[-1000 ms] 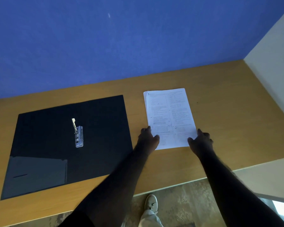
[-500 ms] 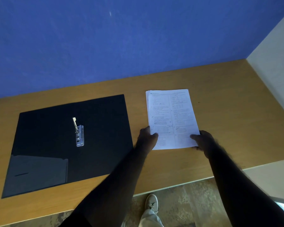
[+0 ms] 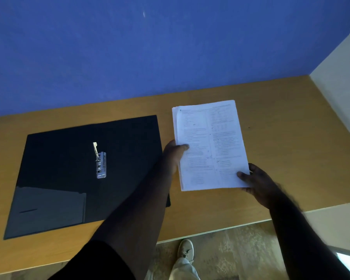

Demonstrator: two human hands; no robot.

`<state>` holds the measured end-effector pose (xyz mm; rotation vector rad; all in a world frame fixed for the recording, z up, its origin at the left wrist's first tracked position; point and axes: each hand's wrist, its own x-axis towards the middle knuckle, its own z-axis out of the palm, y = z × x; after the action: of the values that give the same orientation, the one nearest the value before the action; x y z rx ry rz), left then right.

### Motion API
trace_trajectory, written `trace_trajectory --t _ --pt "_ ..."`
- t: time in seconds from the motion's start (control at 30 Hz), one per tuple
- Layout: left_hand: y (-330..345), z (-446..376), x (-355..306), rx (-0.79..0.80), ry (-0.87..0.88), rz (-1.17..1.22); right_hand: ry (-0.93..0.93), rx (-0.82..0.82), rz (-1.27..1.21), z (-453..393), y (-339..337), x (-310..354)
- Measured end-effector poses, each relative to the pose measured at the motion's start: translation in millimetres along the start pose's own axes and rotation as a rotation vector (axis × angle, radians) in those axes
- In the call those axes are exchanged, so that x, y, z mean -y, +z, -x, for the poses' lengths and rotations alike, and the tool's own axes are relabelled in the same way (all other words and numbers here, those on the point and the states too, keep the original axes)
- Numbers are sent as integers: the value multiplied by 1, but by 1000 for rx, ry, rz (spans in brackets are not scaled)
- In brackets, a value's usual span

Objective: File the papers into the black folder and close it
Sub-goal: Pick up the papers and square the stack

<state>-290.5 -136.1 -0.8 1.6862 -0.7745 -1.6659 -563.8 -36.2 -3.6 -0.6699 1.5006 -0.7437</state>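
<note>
A black folder (image 3: 69, 168) lies open and flat on the left of the wooden desk (image 3: 281, 128). Its metal clip mechanism (image 3: 100, 163) sits at the middle, with the lever standing up. A stack of printed white papers (image 3: 210, 144) is lifted off the desk to the right of the folder. My left hand (image 3: 173, 155) grips the stack's left edge, thumb on top. The stack's lower right corner is pinched by my right hand (image 3: 259, 182).
A blue wall runs behind the desk and a pale wall (image 3: 341, 87) closes it on the right. The desk's front edge is near me, with the floor and my shoe (image 3: 186, 249) below it.
The papers lay flat on the desk with both hands at their near edge. Both hands have since taken hold of the stack and raised it toward me.
</note>
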Motion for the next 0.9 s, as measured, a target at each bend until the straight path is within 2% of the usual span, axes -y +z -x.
trace_trajectory --t 0.13,0.27,0.5,0.67,0.77,0.9 --pt "-15 -2 -15 42 56 43 2 162 59 5 5 9" --pt "-24 7 -23 158 140 53 -48 237 114 5 11 33" --pt "-24 25 -45 284 320 86 -370 108 68 15 23 81" --pt "-29 33 -57 240 443 23 -530 -13 52 24 35 95" --pt "-29 39 -51 208 493 -77 -652 -7 45 24 40 94" --pt "-27 41 -40 148 500 -213 -675 -14 48 18 45 88"
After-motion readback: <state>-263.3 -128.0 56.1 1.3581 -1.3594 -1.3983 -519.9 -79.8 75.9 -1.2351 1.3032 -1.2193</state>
